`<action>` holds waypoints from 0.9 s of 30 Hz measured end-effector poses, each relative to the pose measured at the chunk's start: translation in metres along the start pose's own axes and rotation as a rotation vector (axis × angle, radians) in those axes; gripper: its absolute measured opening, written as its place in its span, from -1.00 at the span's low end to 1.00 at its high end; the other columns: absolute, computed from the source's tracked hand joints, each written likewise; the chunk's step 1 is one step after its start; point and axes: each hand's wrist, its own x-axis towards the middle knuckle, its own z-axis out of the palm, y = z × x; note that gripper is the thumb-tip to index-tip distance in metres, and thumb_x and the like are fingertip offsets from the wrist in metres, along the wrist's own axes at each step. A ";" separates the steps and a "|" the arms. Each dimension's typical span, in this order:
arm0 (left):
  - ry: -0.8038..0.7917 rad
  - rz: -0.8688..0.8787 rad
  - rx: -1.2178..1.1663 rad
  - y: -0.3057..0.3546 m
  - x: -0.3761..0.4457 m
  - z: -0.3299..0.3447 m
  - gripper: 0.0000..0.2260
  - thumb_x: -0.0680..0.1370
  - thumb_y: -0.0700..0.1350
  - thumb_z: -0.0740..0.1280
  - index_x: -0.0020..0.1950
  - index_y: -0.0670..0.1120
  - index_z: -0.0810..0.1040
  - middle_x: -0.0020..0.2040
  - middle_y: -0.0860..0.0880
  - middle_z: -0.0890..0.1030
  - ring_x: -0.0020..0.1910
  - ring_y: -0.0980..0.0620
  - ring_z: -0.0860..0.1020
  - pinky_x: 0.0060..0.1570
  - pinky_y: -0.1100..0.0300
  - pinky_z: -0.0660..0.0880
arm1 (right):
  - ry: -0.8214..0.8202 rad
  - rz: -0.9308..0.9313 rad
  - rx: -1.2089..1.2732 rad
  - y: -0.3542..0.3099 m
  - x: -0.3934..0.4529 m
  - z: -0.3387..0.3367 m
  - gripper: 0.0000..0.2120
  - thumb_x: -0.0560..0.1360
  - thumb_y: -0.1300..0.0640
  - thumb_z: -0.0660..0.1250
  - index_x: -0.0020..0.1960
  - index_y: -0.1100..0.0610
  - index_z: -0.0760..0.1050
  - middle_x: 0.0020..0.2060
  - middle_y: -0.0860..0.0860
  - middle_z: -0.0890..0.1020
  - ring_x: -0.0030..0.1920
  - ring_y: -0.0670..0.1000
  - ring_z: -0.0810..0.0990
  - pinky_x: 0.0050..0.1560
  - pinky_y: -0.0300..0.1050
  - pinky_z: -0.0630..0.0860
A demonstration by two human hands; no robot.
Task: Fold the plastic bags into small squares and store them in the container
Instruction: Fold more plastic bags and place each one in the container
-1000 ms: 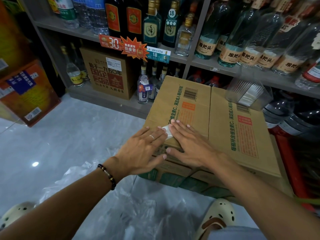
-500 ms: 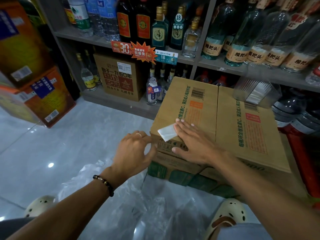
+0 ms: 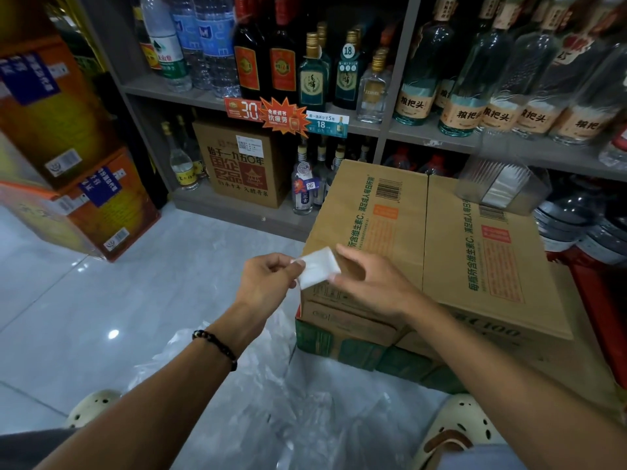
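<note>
While both hands pinched the folded bag (image 3: 318, 267) over the box's (image 3: 424, 252) near-left corner, its long axis ran between them. The container (image 3: 502, 188) sat at the far-right edge, nearer the right hand (image 3: 369, 283) than the left hand (image 3: 268, 279).

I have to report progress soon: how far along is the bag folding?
Done: the clear container on the cardboard box already holds folded bags. In hand: one folded white square, pinched by the left hand and right hand. Left: storing that square, then folding the loose plastic bags on the floor.
</note>
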 end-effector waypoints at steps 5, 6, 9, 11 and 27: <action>-0.123 0.074 -0.024 0.031 0.000 0.006 -0.86 0.55 -0.14 0.40 -0.14 -0.20 0.62 -0.28 -0.09 0.61 -0.34 0.12 0.51 -0.35 0.31 0.41 | 0.092 0.225 0.598 -0.010 -0.003 -0.028 -0.76 0.54 0.11 0.41 0.18 0.14 0.61 -0.10 0.01 0.73 -0.16 -0.08 0.67 -0.10 -0.15 0.58; -0.154 0.082 -0.025 0.037 0.000 0.011 -0.86 0.55 -0.14 0.40 -0.15 -0.19 0.62 -0.32 -0.07 0.60 -0.36 0.13 0.51 -0.37 0.33 0.41 | 0.097 0.235 0.655 -0.010 -0.005 -0.034 -0.87 0.54 0.15 0.40 0.06 0.17 0.64 -0.22 0.02 0.71 -0.25 -0.08 0.65 -0.21 -0.18 0.56; -0.204 0.116 0.043 0.054 0.003 0.034 -0.85 0.54 -0.10 0.41 -0.19 -0.13 0.62 -0.38 0.00 0.59 -0.43 0.19 0.48 -0.43 0.37 0.36 | 0.176 0.291 0.689 -0.004 -0.013 -0.054 -0.91 0.55 0.22 0.38 -0.11 0.17 0.62 -0.39 0.02 0.63 -0.41 -0.11 0.54 -0.42 -0.26 0.42; -0.211 0.157 0.105 0.062 0.007 0.052 -0.84 0.55 -0.08 0.41 -0.19 -0.11 0.62 -0.35 0.01 0.60 -0.42 0.20 0.49 -0.44 0.38 0.37 | 0.254 0.337 0.650 0.004 -0.018 -0.072 -0.92 0.55 0.20 0.38 -0.09 0.17 0.64 -0.37 0.04 0.64 -0.41 -0.11 0.54 -0.42 -0.25 0.40; -0.281 0.723 0.835 0.149 0.093 0.296 -0.36 0.51 -0.06 0.43 0.48 0.16 0.18 0.56 -0.18 0.07 0.50 -0.21 0.17 0.41 -0.12 0.30 | 0.900 0.416 0.526 0.129 -0.059 -0.229 -0.90 0.58 0.27 0.32 -0.04 0.23 0.61 -0.27 0.21 0.65 -0.39 -0.06 0.55 -0.39 -0.25 0.50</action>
